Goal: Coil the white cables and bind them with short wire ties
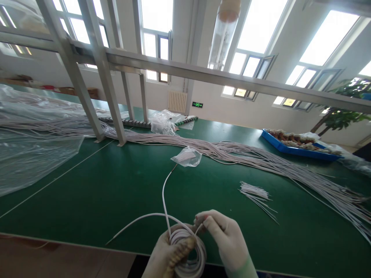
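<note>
My left hand (pixel 174 253), in a whitish glove with stained fingers, is closed around a coil of white cable (pixel 201 253) at the table's front edge. One cable end rises from the coil toward a small clear bag; another curves left across the green tabletop. My right hand (pixel 226 237), also gloved, is at the coil's upper right, with thumb and forefinger pinched on a thin white cable tie (pixel 199 228) that reaches the coil. Where the tie passes behind the coil is hidden. A loose pile of similar thin white ties (pixel 255 192) lies to the right, beyond my right hand.
A long bundle of pale cables (pixel 214 148) runs across the green table (pixel 121 181). A clear plastic bag (pixel 188 157) lies before it. Metal frame posts (pixel 108 85) stand at left beside plastic sheeting (pixel 34 154). A blue tray (pixel 301 150) sits at the far right.
</note>
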{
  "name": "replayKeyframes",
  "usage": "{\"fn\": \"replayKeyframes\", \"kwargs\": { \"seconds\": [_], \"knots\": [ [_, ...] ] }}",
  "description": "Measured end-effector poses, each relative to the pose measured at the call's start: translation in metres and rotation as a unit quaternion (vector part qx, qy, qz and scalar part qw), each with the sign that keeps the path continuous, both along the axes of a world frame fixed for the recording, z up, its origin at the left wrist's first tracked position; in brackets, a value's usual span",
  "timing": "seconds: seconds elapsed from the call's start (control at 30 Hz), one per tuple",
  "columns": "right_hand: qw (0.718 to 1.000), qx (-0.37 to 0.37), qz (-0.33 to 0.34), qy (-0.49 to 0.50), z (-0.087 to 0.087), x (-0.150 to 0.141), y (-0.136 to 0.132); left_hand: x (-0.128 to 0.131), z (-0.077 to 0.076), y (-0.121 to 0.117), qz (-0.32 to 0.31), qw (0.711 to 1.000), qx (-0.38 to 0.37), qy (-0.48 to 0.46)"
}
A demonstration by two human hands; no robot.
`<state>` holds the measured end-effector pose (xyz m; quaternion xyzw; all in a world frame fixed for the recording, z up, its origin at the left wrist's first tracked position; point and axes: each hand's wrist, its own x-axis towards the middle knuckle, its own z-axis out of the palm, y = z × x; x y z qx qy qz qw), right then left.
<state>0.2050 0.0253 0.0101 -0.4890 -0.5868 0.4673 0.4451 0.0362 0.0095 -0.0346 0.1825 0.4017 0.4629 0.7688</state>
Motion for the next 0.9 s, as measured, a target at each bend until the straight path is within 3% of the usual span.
{"fn": "replayKeyframes", "kwargs": {
  "seconds": [0.17, 0.33, 0.47, 0.6, 0.7, 0.83, 0.9],
  "knots": [
    [0.995, -0.022, -0.08, 0.049, -0.009, 0.013, 0.003, -0.008, 0.007, -0.009, -0.01, 1.0, 0.025, 0.014],
    [0.998, -0.003, 0.048, -0.031, -0.009, 0.004, -0.004, -0.019, 0.018, -0.009, -0.058, 0.996, 0.068, 0.026],
    [0.992, 0.099, 0.067, -0.047, -0.008, 0.0, -0.009, -0.022, 0.023, -0.011, -0.061, 0.994, 0.092, 0.027],
    [0.946, 0.266, 0.113, -0.145, -0.007, 0.009, -0.004, -0.023, 0.03, -0.011, -0.086, 0.991, 0.094, 0.039],
    [0.903, 0.333, 0.121, -0.245, -0.007, 0.013, 0.002, -0.024, 0.037, -0.009, -0.088, 0.992, 0.076, 0.037],
    [0.886, 0.347, -0.007, -0.308, -0.015, 0.008, 0.009, -0.024, 0.044, -0.006, -0.104, 0.994, 0.04, -0.005],
    [0.854, 0.4, -0.027, -0.332, -0.017, 0.007, 0.012, -0.023, 0.047, -0.004, -0.112, 0.993, 0.036, -0.015]
  ]
}}
